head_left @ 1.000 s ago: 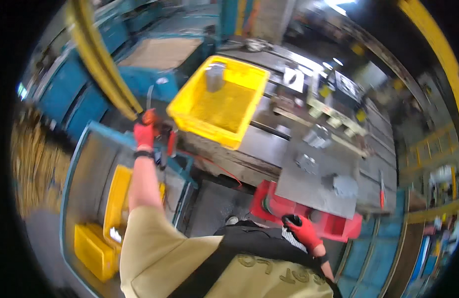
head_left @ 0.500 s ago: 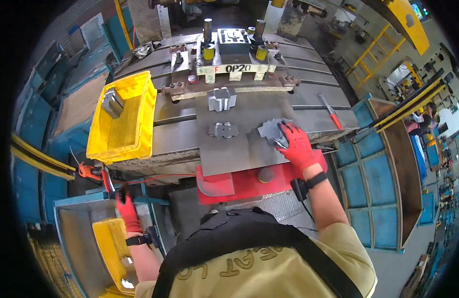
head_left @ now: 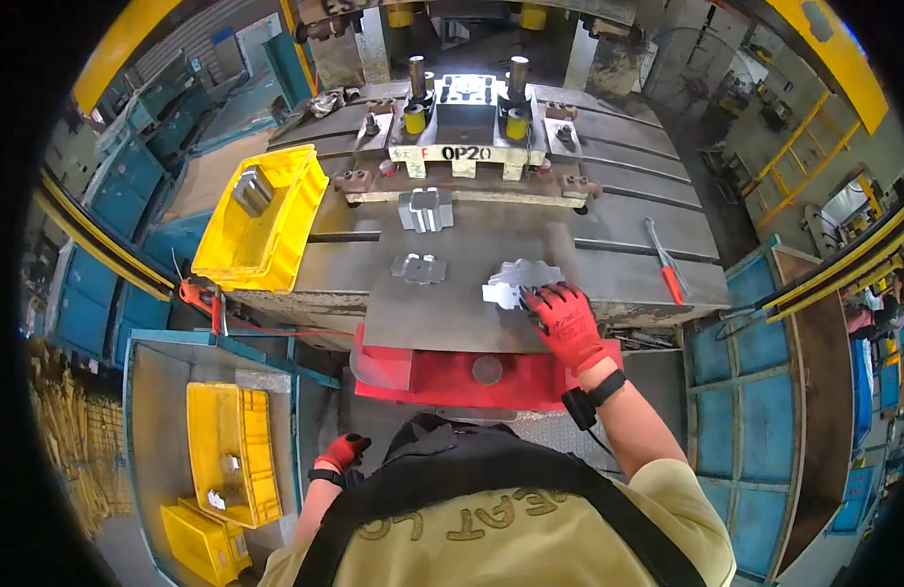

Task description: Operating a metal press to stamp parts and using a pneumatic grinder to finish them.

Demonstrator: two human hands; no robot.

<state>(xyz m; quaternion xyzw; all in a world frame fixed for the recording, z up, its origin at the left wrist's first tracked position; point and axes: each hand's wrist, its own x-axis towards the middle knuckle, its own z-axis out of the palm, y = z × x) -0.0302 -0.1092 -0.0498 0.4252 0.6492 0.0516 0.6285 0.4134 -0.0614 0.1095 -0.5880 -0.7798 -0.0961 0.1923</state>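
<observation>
My right hand (head_left: 566, 321), in a red glove with dark fingertips, grips the near right edge of some flat grey metal plates (head_left: 515, 278) with notched outlines. They lie overlapping on a smooth metal sheet (head_left: 442, 318), and the fingers hide part of them. To their left is a small, low stack of similar plates (head_left: 419, 268). A taller stack of shaped metal plates (head_left: 426, 210) sits farther back. My left hand (head_left: 344, 452), gloved too, is low beside my body, right of the blue-framed bin. Its fingers are too small and partly hidden to read.
A yellow crate (head_left: 266, 220) holding a metal stack stands left on the press bed. Behind is a die with posts (head_left: 466, 155). Red-handled pliers (head_left: 667, 269) lie right. Yellow crates (head_left: 261, 460) sit in the bin (head_left: 158, 391) at lower left. A blue-framed container (head_left: 740, 377) stands right.
My left hand has come away from over the bin, rightward toward my body. My right hand has slid nearer along the plates. The view has shifted a little.
</observation>
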